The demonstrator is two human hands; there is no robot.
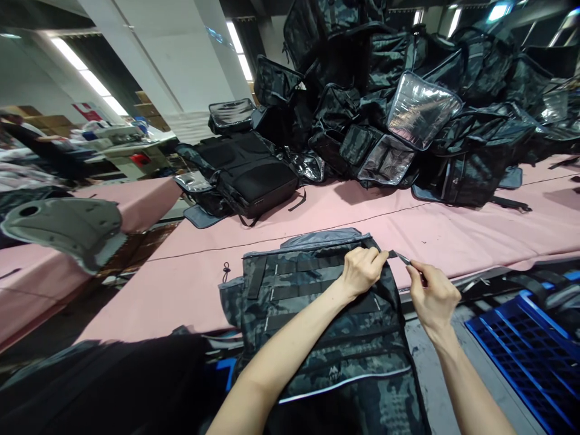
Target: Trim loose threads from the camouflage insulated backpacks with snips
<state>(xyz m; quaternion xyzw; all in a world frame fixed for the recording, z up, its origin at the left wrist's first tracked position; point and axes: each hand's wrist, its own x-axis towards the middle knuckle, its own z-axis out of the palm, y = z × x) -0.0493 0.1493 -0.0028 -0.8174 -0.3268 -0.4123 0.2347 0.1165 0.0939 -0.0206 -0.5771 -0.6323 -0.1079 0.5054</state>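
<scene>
A long pink cloth-covered table (453, 235) is running across the middle of the frame, carrying a heap of dark glossy bags (453, 121) at the upper right. The dark camouflage fabric backpack (308, 290) is lying flat at lower centre. The left hand (362, 269) is pinching its upper right corner, and the right hand (432, 296) is gripping a thin metal tool (403, 258) just beside it. Pulling this corner taut is probably helping precision.
</scene>
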